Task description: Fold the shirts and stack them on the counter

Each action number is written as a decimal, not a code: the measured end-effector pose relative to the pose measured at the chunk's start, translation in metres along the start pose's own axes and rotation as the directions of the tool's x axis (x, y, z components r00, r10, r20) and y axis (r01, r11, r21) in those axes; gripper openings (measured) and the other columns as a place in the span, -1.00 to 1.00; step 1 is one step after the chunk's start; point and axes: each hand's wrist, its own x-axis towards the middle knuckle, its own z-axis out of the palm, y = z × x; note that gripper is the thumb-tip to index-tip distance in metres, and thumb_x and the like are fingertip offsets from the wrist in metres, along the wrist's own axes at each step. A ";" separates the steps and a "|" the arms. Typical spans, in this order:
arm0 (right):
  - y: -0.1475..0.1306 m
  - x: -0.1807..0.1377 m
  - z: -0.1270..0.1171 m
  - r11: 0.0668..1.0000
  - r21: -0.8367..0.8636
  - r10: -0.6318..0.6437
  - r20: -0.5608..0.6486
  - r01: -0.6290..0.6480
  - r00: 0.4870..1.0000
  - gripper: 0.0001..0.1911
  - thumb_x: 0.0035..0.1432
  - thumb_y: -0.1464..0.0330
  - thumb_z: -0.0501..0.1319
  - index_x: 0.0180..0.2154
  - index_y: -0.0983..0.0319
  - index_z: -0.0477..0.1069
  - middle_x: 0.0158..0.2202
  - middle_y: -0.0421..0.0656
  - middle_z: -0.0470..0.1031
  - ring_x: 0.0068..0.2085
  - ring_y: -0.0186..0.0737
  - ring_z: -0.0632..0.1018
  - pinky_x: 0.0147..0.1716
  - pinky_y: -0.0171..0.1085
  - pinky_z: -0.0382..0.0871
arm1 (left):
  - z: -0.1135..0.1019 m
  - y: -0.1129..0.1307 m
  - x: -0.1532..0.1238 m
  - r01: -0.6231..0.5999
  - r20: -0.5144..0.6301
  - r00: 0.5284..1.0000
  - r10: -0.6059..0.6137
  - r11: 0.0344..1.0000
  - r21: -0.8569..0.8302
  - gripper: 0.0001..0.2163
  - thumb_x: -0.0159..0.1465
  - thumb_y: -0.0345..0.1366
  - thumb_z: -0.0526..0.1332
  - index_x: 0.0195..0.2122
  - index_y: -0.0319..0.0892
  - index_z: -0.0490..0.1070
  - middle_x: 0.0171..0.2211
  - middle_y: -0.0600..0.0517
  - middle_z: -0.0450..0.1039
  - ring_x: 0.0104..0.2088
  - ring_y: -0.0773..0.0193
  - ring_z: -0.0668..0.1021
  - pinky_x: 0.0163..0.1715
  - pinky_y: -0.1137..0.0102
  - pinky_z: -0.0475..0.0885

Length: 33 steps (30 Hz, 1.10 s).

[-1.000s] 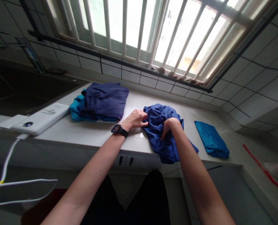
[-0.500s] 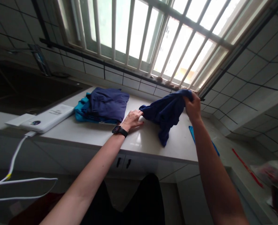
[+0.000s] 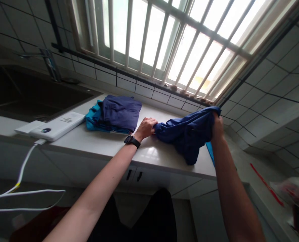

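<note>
A dark blue garment (image 3: 187,132), its exact kind unclear, stretches between my two hands above the white countertop (image 3: 109,144). My left hand (image 3: 146,128), with a black watch at the wrist, is closed on the garment's left end. At the upper right, my right hand (image 3: 217,127) grips the other end, its fingers partly hidden by the cloth. Loose fabric sags between them, its lower fold hanging near the counter's front edge. Just left of my left hand lies a stack of folded navy and teal clothes (image 3: 120,112).
A white power bank (image 3: 60,126) with a white cable (image 3: 24,164) lies on the counter's left, beside a dark sink (image 3: 38,97) with a tap (image 3: 50,65). A bright blue item (image 3: 210,153) shows behind my right forearm. A red strip (image 3: 266,185) lies far right; a barred window is behind.
The garment has been drawn out to the right and spread wider, with my right hand moving right and slightly lower. My left fingers have closed on its left end. The view has shifted slightly.
</note>
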 end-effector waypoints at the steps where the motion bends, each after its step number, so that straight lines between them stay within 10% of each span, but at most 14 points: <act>1: -0.002 0.002 -0.007 0.995 -0.093 -0.033 -0.035 0.030 0.999 -0.59 0.25 -0.05 0.16 -0.35 0.17 0.34 -0.39 -0.20 0.42 -0.28 -0.15 0.51 -0.27 -0.18 0.50 | -0.001 0.000 0.000 0.057 -0.067 0.996 -0.056 0.998 0.013 -0.85 0.29 -0.40 0.14 -0.23 -0.12 0.50 -0.19 -0.12 0.60 -0.07 0.04 0.57 0.01 0.17 0.36; 6: -0.009 -0.003 -0.023 0.726 -0.682 -0.220 -0.116 0.083 0.969 -0.76 0.22 0.24 0.23 -0.12 0.20 0.38 -0.09 0.03 0.49 0.02 0.08 0.51 0.02 0.08 0.43 | -0.005 0.000 0.000 0.272 -0.309 0.916 -0.256 0.962 0.009 -0.85 0.37 -0.34 0.08 -0.21 -0.13 0.45 -0.21 -0.15 0.57 -0.09 -0.03 0.54 0.02 0.10 0.34; 9: -0.006 -0.042 -0.002 0.629 -0.690 -0.195 0.307 0.358 0.932 -0.76 0.24 0.35 0.17 -0.05 0.20 0.41 -0.07 0.02 0.52 0.01 0.04 0.54 0.08 0.03 0.42 | -0.004 0.002 0.001 0.224 -0.263 0.940 -0.215 0.974 0.005 -0.87 0.36 -0.32 0.10 -0.23 -0.10 0.44 -0.28 -0.10 0.55 -0.16 0.00 0.54 0.02 0.10 0.35; 13: 0.003 -0.119 0.049 0.661 -0.519 0.023 0.737 0.542 0.676 -0.57 0.25 0.11 0.29 0.09 0.14 0.42 -0.03 -0.01 0.57 0.01 0.03 0.59 0.02 -0.11 0.46 | 0.000 0.003 -0.001 0.160 -0.211 0.965 -0.157 0.987 -0.001 -0.90 0.33 -0.32 0.14 -0.20 -0.09 0.44 -0.36 -0.02 0.54 -0.25 0.07 0.55 0.00 0.16 0.38; 17: 0.014 -0.160 0.093 0.565 -0.641 0.138 0.694 0.519 0.707 -0.46 0.31 0.15 0.21 0.25 0.17 0.30 0.12 0.05 0.52 0.08 0.10 0.58 -0.02 -0.14 0.46 | 0.002 0.004 -0.003 0.117 -0.162 0.980 -0.115 0.993 0.003 -0.90 0.25 -0.25 0.26 -0.23 -0.09 0.43 -0.37 0.02 0.55 -0.29 0.11 0.55 0.00 0.19 0.40; 22: 0.010 -0.128 0.100 0.650 -0.618 0.051 0.617 0.443 0.786 -0.60 0.34 0.40 -0.04 0.11 0.15 0.40 0.03 0.01 0.58 0.02 -0.01 0.59 -0.02 -0.19 0.42 | 0.001 0.005 -0.003 0.079 -0.151 0.986 -0.076 0.997 0.015 -0.80 0.23 -0.16 0.33 -0.20 -0.09 0.42 -0.35 0.02 0.59 -0.27 0.12 0.59 0.02 0.20 0.40; 28: -0.021 -0.067 0.072 0.971 -0.190 -0.047 0.438 0.144 0.898 -0.70 0.34 0.16 0.03 0.05 0.05 0.30 -0.31 -0.22 0.49 -0.36 -0.19 0.56 -0.36 -0.26 0.46 | 0.001 0.010 -0.001 0.079 -0.177 0.980 -0.085 0.996 -0.042 -0.76 0.25 -0.12 0.34 -0.16 -0.12 0.43 -0.31 0.02 0.61 -0.27 0.15 0.63 0.06 0.20 0.37; 33: -0.057 -0.039 0.075 0.975 0.181 -0.196 0.411 0.131 0.890 -0.77 0.30 0.13 0.16 -0.08 0.05 0.27 -0.39 -0.28 0.38 -0.40 -0.28 0.54 -0.44 -0.34 0.43 | 0.001 0.015 -0.001 -0.005 -0.043 0.999 -0.002 0.988 -0.153 -0.70 0.18 -0.10 0.40 -0.19 -0.14 0.44 -0.28 0.03 0.60 -0.23 0.18 0.63 0.03 0.23 0.38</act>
